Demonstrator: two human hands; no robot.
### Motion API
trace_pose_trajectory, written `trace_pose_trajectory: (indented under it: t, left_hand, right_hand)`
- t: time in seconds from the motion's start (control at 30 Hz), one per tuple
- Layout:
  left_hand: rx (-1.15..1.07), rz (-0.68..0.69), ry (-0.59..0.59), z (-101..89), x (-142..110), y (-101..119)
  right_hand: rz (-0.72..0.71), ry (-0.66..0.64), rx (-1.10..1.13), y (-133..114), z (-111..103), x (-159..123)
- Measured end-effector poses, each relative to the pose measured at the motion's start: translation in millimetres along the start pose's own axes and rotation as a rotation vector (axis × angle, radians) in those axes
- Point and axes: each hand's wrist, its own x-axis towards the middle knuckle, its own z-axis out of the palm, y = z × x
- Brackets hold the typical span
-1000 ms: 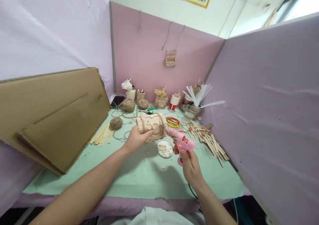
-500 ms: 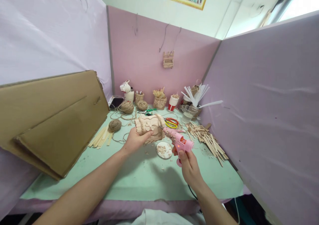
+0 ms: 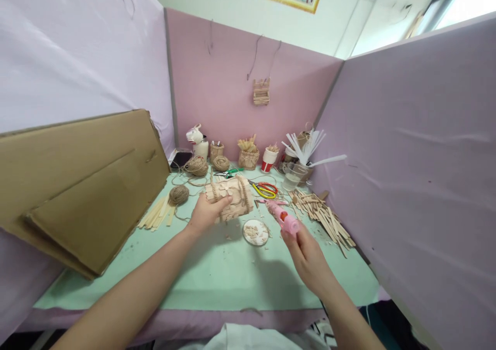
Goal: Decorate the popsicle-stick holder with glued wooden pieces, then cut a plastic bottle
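Note:
My left hand (image 3: 207, 213) is closed around a small wooden-stick container (image 3: 238, 197), tilted on its side above the table, with rope bands and a wooden flower on it. The thumb presses on its near face. In my right hand (image 3: 306, 249) is a pink hot glue gun (image 3: 281, 216), held by its handle, its nozzle pointing away and apart from the container. Below and between the hands lies a round white dish (image 3: 256, 232) with small wood pieces. Scissors with red and yellow handles (image 3: 265, 189) lie just behind the container.
Loose wooden sticks (image 3: 321, 215) are piled at the right, with pale strips (image 3: 157, 213) and twine balls (image 3: 179, 195) at the left. Cardboard sheets (image 3: 96, 184) lean on the left wall. Cups and a plastic cup (image 3: 294, 177) line the back.
The glue gun has moved away from the container, to the right and toward the table, and its angle has changed. The container has shifted slightly left and turned a little.

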Motion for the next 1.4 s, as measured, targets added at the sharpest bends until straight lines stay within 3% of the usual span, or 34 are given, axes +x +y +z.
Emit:
trace_pose_trajectory:
  t: [0.2,0.33,0.4,0.5,0.6,0.7,0.87,1.07,1.23,1.4]
  left_hand:
    - [-0.148,-0.132,0.006,7.6,-5.3,13.8]
    - [-0.174,-0.157,-0.034,8.0,-6.3,13.7]
    - [-0.179,-0.156,-0.045,7.2,-5.5,10.5]
    - [-0.157,-0.126,-0.041,5.9,-4.5,3.8]
    - [-0.091,-0.06,-0.055,4.5,-4.4,-2.3]
    - [-0.029,-0.007,-0.075,4.0,-5.4,-3.7]
    - [-0.048,0.013,-0.096,6.4,-9.3,2.7]
    - [-0.057,-0.013,-0.086,6.7,-10.6,3.8]
    - [-0.052,-0.012,-0.093,6.2,-9.9,2.9]
    - [-0.062,-0.036,-0.137,5.6,-10.2,1.1]
  right_hand:
    - [0.188,-0.167,-0.682,57.1,-8.2,7.5]
    - [0.23,-0.247,-0.86,74.2,-12.9,7.4]
    - [0.154,-0.214,-0.824,67.0,-17.4,10.2]
    - [-0.137,0.033,-0.602,38.6,-15.2,19.0]
    - [-0.464,0.317,-0.349,4.1,5.8,30.1]
    - [-0.653,0.387,-0.288,-18.5,35.2,39.9]
    - [-0.65,0.384,-0.334,-24.7,61.0,50.8]
    - [-0.582,0.331,-0.351,-23.0,60.5,52.0]
    - [-0.601,0.393,-0.336,-23.2,60.8,49.5]
    - [-0.588,0.331,-0.335,-23.9,63.7,49.8]
